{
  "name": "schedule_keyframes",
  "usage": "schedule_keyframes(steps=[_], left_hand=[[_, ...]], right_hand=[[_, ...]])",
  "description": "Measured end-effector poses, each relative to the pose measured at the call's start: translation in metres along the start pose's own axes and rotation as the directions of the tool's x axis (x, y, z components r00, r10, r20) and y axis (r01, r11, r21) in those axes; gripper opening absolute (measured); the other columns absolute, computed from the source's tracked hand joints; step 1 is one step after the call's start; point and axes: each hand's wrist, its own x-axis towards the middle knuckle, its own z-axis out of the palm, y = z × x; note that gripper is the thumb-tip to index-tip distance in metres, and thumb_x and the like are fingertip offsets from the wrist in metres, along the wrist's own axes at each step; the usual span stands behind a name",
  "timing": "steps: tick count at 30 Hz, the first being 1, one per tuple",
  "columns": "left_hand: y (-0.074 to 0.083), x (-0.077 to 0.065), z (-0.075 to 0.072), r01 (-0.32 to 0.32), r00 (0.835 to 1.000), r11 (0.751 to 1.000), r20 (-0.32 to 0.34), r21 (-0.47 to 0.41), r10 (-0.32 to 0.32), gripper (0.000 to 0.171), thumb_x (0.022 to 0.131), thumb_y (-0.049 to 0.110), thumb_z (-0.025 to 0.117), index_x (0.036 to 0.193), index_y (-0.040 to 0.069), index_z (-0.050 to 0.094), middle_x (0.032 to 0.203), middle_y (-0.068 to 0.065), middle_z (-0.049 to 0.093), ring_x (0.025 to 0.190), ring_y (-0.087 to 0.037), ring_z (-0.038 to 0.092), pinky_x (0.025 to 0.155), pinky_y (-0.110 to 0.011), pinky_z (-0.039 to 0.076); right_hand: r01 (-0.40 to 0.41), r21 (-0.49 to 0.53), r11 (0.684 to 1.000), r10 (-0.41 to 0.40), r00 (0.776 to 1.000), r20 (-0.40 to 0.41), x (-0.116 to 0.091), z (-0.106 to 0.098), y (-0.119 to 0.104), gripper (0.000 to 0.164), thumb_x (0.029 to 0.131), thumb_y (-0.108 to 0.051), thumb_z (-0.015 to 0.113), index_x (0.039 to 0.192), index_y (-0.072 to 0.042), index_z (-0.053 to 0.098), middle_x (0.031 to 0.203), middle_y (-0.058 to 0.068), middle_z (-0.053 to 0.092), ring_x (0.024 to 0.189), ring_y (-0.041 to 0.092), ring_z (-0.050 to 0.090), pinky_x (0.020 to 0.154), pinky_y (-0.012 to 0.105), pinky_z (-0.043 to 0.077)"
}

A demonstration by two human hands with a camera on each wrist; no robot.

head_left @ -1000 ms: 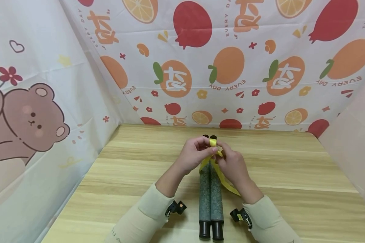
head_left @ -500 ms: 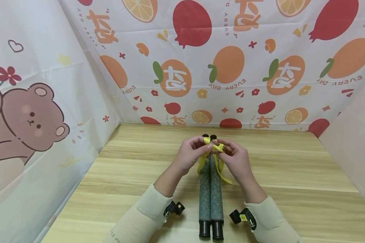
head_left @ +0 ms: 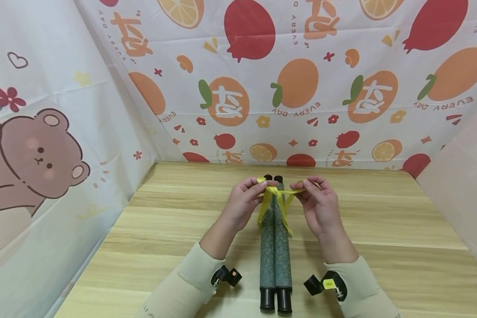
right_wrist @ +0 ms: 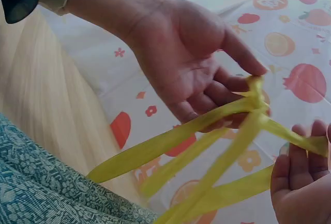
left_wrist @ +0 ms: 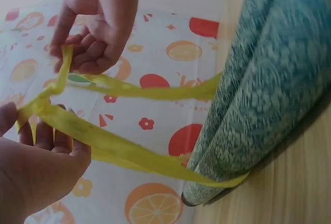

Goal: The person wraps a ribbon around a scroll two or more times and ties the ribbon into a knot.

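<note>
A rolled scroll with two green patterned rolls (head_left: 268, 251) and black end knobs lies lengthwise on the table. A yellow ribbon (left_wrist: 129, 157) loops round its far part, with a crossing or knot (right_wrist: 254, 107) standing off the rolls between the hands. To the left of that knot, my left hand (head_left: 244, 203) pinches a ribbon piece between thumb and fingers. My right hand (head_left: 322, 210) pinches another ribbon piece out to the right, its palm turned inward. Ribbon tails hang over the rolls in the head view.
The wooden table (head_left: 381, 221) spreads out on both sides of the scroll. A white cloth with printed fruit (head_left: 298, 84) stands behind it, and a bear-print cloth (head_left: 43, 145) at the left. Small black cameras sit at both wrists.
My right hand has moved right and away from the left hand, drawing a ribbon piece out with it. The left hand has shifted slightly left, still pinching ribbon.
</note>
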Motion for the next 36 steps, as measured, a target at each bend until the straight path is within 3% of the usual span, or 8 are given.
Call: schedule_keyframes(steps=[9, 17, 23, 26, 28, 32, 33, 36], left_hand=[[0.003, 0.0, -0.009, -0.059, 0.998, 0.958, 0.016, -0.28, 0.066, 0.017, 0.096, 0.022, 0.052, 0.086, 0.013, 0.062, 0.09, 0.0, 0.075, 0.101, -0.024, 0.062, 0.091, -0.034, 0.049], [0.007, -0.002, -0.022, -0.086, 0.995, 0.933, 0.016, -0.349, 0.097, 0.016, 0.097, 0.016, 0.049, 0.087, 0.013, 0.061, 0.062, 0.005, 0.057, 0.063, -0.013, 0.057, 0.079, -0.033, 0.055], [0.01, -0.003, -0.036, -0.081, 0.996, 0.984, -0.057, -0.16, 0.072, 0.015, 0.095, 0.021, 0.054, 0.094, 0.006, 0.054, 0.058, 0.005, 0.044, 0.05, -0.01, 0.034, 0.048, -0.021, 0.036], [0.008, -0.002, -0.045, -0.092, 0.99, 0.985, -0.097, 0.145, 0.107, 0.025, 0.092, 0.026, 0.06, 0.094, 0.002, 0.056, 0.061, 0.003, 0.05, 0.047, -0.011, 0.034, 0.043, -0.02, 0.029], [0.006, -0.003, -0.05, -0.083, 0.987, 0.913, -0.096, 0.4, 0.132, 0.027, 0.091, 0.031, 0.061, 0.092, 0.003, 0.06, 0.066, 0.001, 0.057, 0.05, -0.013, 0.043, 0.043, -0.021, 0.032], [0.004, -0.007, -0.055, -0.09, 0.989, 0.64, -0.007, 0.763, 0.148, 0.021, 0.093, 0.035, 0.057, 0.088, 0.016, 0.063, 0.078, -0.003, 0.067, 0.063, -0.014, 0.058, 0.046, -0.028, 0.042], [0.003, -0.008, -0.055, -0.1, 0.99, 0.571, 0.024, 0.815, 0.14, 0.019, 0.094, 0.034, 0.056, 0.088, 0.017, 0.063, 0.078, -0.003, 0.068, 0.063, -0.013, 0.058, 0.046, -0.029, 0.043], [0.0, -0.011, -0.054, -0.139, 0.989, 0.351, 0.112, 0.926, 0.096, 0.015, 0.094, 0.032, 0.056, 0.092, 0.019, 0.063, 0.073, 0.003, 0.066, 0.053, -0.007, 0.05, 0.044, -0.027, 0.042]], right_hand=[[0.029, 0.169, 0.985, -0.034, 0.999, 0.026, 0.001, -0.007, -0.011, 0.017, 0.096, 0.003, 0.042, 0.096, -0.007, 0.057, 0.071, 0.006, 0.062, 0.059, 0.018, 0.056, 0.074, 0.034, 0.057], [0.025, -0.011, 1.0, -0.025, 1.0, -0.011, 0.001, -0.018, -0.016, 0.018, 0.095, 0.005, 0.043, 0.094, -0.008, 0.055, 0.069, 0.002, 0.057, 0.047, 0.015, 0.028, 0.043, 0.024, 0.027], [-0.042, -0.298, 0.953, 0.037, 0.999, -0.024, -0.004, -0.034, -0.015, 0.007, 0.092, 0.002, 0.052, 0.093, -0.003, 0.057, 0.068, -0.001, 0.056, 0.046, 0.013, 0.028, 0.044, 0.029, 0.017], [-0.074, -0.577, 0.813, 0.067, 0.997, -0.034, -0.005, -0.045, -0.015, 0.013, 0.091, -0.009, 0.06, 0.097, 0.002, 0.059, 0.071, -0.001, 0.058, 0.049, 0.012, 0.038, 0.041, 0.026, 0.025], [-0.079, -0.775, 0.628, 0.087, 0.996, -0.031, -0.006, -0.05, -0.014, 0.022, 0.09, -0.02, 0.063, 0.101, -0.001, 0.062, 0.076, -0.001, 0.06, 0.056, 0.014, 0.046, 0.043, 0.023, 0.035], [-0.005, -0.962, 0.272, 0.142, 0.989, 0.035, -0.009, -0.057, -0.014, 0.022, 0.088, -0.032, 0.066, 0.104, -0.016, 0.066, 0.092, 0.001, 0.065, 0.07, 0.02, 0.052, 0.056, 0.027, 0.046], [0.02, -0.979, 0.203, 0.157, 0.986, 0.053, -0.01, -0.059, -0.013, 0.02, 0.087, -0.033, 0.066, 0.103, -0.02, 0.066, 0.094, 0.0, 0.066, 0.072, 0.02, 0.052, 0.059, 0.029, 0.047], [0.078, -0.993, 0.084, 0.209, 0.973, 0.094, -0.013, -0.063, -0.012, 0.02, 0.085, -0.032, 0.068, 0.103, -0.023, 0.067, 0.098, -0.001, 0.069, 0.076, 0.017, 0.053, 0.065, 0.035, 0.048]])
